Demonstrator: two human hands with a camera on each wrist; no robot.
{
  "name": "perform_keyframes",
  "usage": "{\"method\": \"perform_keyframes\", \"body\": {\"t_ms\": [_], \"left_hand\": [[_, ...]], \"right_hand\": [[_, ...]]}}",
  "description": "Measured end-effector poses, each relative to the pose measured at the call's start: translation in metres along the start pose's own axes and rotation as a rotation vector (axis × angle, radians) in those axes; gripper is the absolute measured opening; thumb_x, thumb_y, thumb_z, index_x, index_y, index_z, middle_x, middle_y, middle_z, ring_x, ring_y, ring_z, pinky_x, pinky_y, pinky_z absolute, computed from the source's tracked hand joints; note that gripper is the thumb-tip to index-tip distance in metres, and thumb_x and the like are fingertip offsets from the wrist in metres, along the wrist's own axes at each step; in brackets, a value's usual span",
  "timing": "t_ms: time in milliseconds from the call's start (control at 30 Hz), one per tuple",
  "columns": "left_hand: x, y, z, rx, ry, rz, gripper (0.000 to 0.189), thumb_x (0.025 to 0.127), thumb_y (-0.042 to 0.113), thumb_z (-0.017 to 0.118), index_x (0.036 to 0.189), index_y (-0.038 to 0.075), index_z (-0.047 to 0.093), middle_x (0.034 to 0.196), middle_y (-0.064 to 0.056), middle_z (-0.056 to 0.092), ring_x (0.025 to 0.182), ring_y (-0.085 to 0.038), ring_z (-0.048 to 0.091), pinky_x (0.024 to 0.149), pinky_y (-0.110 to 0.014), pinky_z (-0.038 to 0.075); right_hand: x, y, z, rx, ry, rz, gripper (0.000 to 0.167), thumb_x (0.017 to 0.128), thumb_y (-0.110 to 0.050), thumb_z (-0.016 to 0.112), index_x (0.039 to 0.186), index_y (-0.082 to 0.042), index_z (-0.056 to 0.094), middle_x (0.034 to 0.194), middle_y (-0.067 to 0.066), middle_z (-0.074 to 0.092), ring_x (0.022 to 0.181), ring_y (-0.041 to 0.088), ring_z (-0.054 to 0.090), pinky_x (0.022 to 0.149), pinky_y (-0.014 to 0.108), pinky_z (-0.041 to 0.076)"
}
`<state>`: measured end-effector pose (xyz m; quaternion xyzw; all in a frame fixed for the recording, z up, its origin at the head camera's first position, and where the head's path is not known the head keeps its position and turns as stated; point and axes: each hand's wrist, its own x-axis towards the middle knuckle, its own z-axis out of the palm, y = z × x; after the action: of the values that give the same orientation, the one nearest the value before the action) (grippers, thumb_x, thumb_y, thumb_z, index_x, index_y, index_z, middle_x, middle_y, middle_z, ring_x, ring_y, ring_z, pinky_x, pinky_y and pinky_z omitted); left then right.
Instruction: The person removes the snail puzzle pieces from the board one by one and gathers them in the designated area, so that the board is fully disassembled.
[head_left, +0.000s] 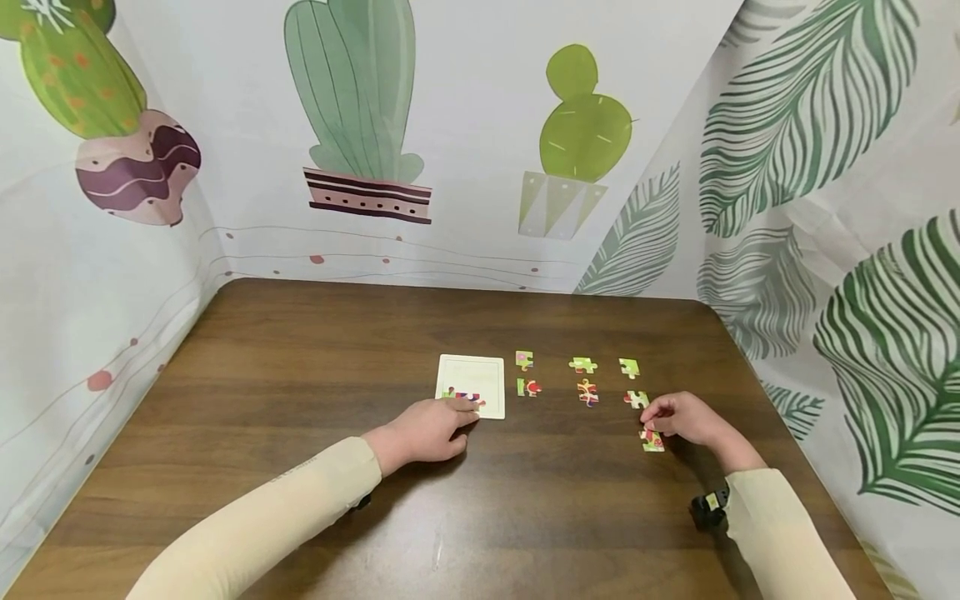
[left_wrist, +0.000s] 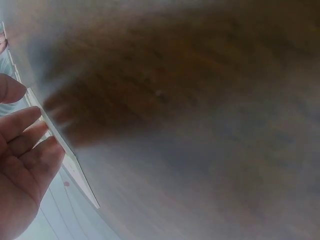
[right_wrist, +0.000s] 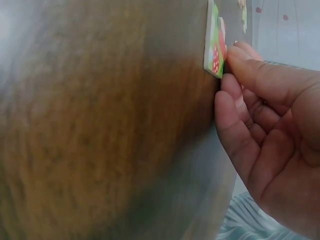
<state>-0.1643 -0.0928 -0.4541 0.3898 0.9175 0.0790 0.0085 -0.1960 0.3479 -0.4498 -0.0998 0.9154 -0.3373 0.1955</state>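
A square cream puzzle tray [head_left: 491, 383] lies on the table with some colourful pieces [head_left: 467, 395] along its near side. My left hand [head_left: 431, 429] lies over the tray's near edge, its fingers extended onto those pieces and partly covering them. In the left wrist view the fingers [left_wrist: 45, 155] reach along the tray edge. To the right, the thumb and bent fingers of my right hand [head_left: 686, 417] pinch at the upper edge of a green puzzle piece with red strawberry-like shapes [head_left: 653, 443]. The right wrist view shows the thumb against this piece [right_wrist: 216, 57].
Several loose puzzle pieces lie between tray and right hand: two near the tray [head_left: 524, 359], two in the middle [head_left: 582, 365], and a green one [head_left: 629, 367] at the far right. Just beyond my right fingers is another green piece [head_left: 637, 399]. A patterned cloth wall [head_left: 480, 242] borders the brown table [head_left: 337, 333].
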Motion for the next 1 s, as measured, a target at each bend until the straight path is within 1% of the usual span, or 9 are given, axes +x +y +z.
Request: {"method": "perform_keyframes", "body": {"t_ms": [100, 267, 400, 500, 600, 700, 833, 933, 1000], "left_hand": [[0.000, 0.000, -0.001, 0.007, 0.007, 0.008, 0.037, 0.090, 0.015, 0.062, 0.124, 0.005, 0.074, 0.138, -0.008, 0.069, 0.129, -0.025, 0.065, 0.106, -0.035, 0.054], [0.001, -0.001, 0.000, -0.010, 0.013, 0.016, 0.034, 0.090, 0.014, 0.062, 0.121, 0.005, 0.074, 0.135, -0.009, 0.070, 0.128, -0.028, 0.066, 0.106, -0.037, 0.054], [0.002, -0.001, 0.002, -0.030, 0.011, 0.001, 0.033, 0.091, 0.014, 0.061, 0.121, 0.005, 0.074, 0.135, -0.009, 0.069, 0.129, -0.028, 0.065, 0.107, -0.037, 0.054], [0.002, -0.001, 0.003, -0.032, 0.021, -0.006, 0.032, 0.091, 0.013, 0.061, 0.120, 0.006, 0.074, 0.135, -0.007, 0.069, 0.129, -0.027, 0.065, 0.106, -0.037, 0.054], [0.001, 0.000, 0.004, -0.028, 0.044, 0.001, 0.030, 0.091, 0.012, 0.061, 0.117, 0.006, 0.075, 0.132, -0.007, 0.070, 0.126, -0.026, 0.066, 0.104, -0.036, 0.055], [0.001, 0.000, 0.004, -0.031, 0.066, 0.003, 0.027, 0.091, 0.010, 0.061, 0.114, 0.006, 0.075, 0.129, -0.007, 0.071, 0.123, -0.025, 0.066, 0.103, -0.036, 0.055], [0.000, -0.001, 0.003, -0.032, 0.080, -0.007, 0.026, 0.093, 0.011, 0.061, 0.114, 0.006, 0.075, 0.127, -0.007, 0.072, 0.123, -0.024, 0.067, 0.104, -0.037, 0.055], [-0.004, -0.004, 0.002, -0.026, 0.072, -0.033, 0.028, 0.094, 0.012, 0.061, 0.118, 0.006, 0.075, 0.130, -0.009, 0.071, 0.125, -0.027, 0.067, 0.105, -0.039, 0.055], [-0.008, -0.007, 0.001, -0.006, 0.074, -0.051, 0.029, 0.094, 0.012, 0.062, 0.119, 0.005, 0.074, 0.132, -0.010, 0.070, 0.126, -0.028, 0.067, 0.103, -0.041, 0.056]], "right_hand": [[0.001, -0.001, -0.001, 0.009, -0.010, 0.014, 0.013, 0.090, 0.001, 0.067, 0.097, 0.011, 0.071, 0.089, 0.012, 0.076, 0.075, 0.006, 0.061, 0.067, 0.024, 0.055], [0.002, -0.009, -0.005, 0.028, -0.031, 0.015, 0.016, 0.092, 0.000, 0.066, 0.100, 0.013, 0.069, 0.091, 0.016, 0.075, 0.079, 0.010, 0.064, 0.069, 0.028, 0.059], [0.006, -0.020, -0.007, 0.037, -0.001, 0.017, 0.021, 0.094, -0.004, 0.067, 0.104, 0.013, 0.069, 0.096, 0.019, 0.075, 0.082, 0.014, 0.065, 0.072, 0.028, 0.060], [0.012, -0.031, -0.006, 0.049, 0.031, 0.020, 0.025, 0.096, -0.009, 0.067, 0.108, 0.012, 0.069, 0.099, 0.019, 0.075, 0.083, 0.014, 0.065, 0.073, 0.026, 0.059], [0.019, -0.046, 0.001, 0.087, 0.046, -0.003, 0.028, 0.098, -0.011, 0.065, 0.112, 0.013, 0.068, 0.099, 0.018, 0.073, 0.082, 0.013, 0.064, 0.073, 0.026, 0.058], [0.027, -0.064, 0.011, 0.134, 0.043, -0.043, 0.031, 0.100, -0.012, 0.062, 0.115, 0.015, 0.065, 0.097, 0.019, 0.071, 0.082, 0.012, 0.064, 0.076, 0.030, 0.060], [0.039, -0.089, 0.027, 0.194, 0.039, -0.066, 0.033, 0.101, -0.014, 0.060, 0.116, 0.015, 0.065, 0.097, 0.020, 0.070, 0.082, 0.013, 0.064, 0.079, 0.035, 0.061], [0.050, -0.104, 0.041, 0.253, 0.049, -0.059, 0.034, 0.101, -0.015, 0.061, 0.118, 0.014, 0.064, 0.099, 0.020, 0.070, 0.083, 0.014, 0.065, 0.078, 0.031, 0.061], [0.057, -0.114, 0.051, 0.299, 0.050, -0.064, 0.035, 0.101, -0.015, 0.060, 0.120, 0.015, 0.064, 0.101, 0.023, 0.069, 0.085, 0.017, 0.066, 0.078, 0.027, 0.060]]}}
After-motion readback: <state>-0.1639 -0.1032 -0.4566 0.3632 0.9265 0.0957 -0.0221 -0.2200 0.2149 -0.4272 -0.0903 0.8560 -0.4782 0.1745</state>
